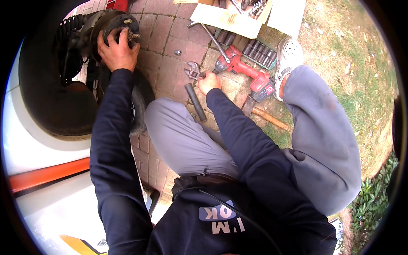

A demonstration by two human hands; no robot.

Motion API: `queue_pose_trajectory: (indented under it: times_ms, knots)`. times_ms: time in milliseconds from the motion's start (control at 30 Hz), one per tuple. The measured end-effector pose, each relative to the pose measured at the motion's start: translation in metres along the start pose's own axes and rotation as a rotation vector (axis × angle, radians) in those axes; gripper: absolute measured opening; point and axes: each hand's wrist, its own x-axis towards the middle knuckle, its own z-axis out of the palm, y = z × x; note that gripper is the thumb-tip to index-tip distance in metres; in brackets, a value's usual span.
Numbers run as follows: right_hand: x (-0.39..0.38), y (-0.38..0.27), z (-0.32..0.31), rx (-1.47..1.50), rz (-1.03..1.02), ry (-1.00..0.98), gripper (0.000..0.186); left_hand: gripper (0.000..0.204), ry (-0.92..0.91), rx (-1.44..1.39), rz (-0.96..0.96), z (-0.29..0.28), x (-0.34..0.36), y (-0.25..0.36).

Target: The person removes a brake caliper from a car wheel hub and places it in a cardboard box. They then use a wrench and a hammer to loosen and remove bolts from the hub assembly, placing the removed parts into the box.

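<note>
My left hand (118,52) is at the dark wheel hub (98,32) of a vehicle, its fingers curled over the round face beside the protruding studs. On the paving to the right, my right hand (209,81) is closed round the handle of an adjustable wrench (193,70), whose jaw points away from me. A dark metal tube (195,102) lies just below that wrench. Beyond the right hand rests a red cordless impact wrench (244,70). A small metal nut (177,52) sits on the bricks between my hands.
A long metal bar (214,41) lies near a green tray of sockets (259,53). A cardboard box (229,19) with metal parts stands behind. A wooden-handled hammer (270,117) is near my right leg. The vehicle's white and orange body (53,173) fills the left; grass (344,85) lies right.
</note>
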Motion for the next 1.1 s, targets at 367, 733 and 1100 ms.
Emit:
queue_pose_trajectory:
  times_ms: [367, 733, 1100]
  knots:
    - [-0.022, -0.012, -0.006, -0.287, 0.013, -0.067, 0.032, 0.058, -0.069, 0.075, 0.201, -0.009, 0.012, -0.023]
    - [-0.059, 0.168, -0.152, -1.204, 0.159, -0.159, 0.033, 0.056, 0.274, -0.370, -0.048, -0.003, 0.019, -0.033]
    - [-0.088, 0.095, -0.145, -0.893, -0.093, -0.459, 0.045, 0.064, 0.284, -0.134, -0.543, 0.032, 0.034, -0.075]
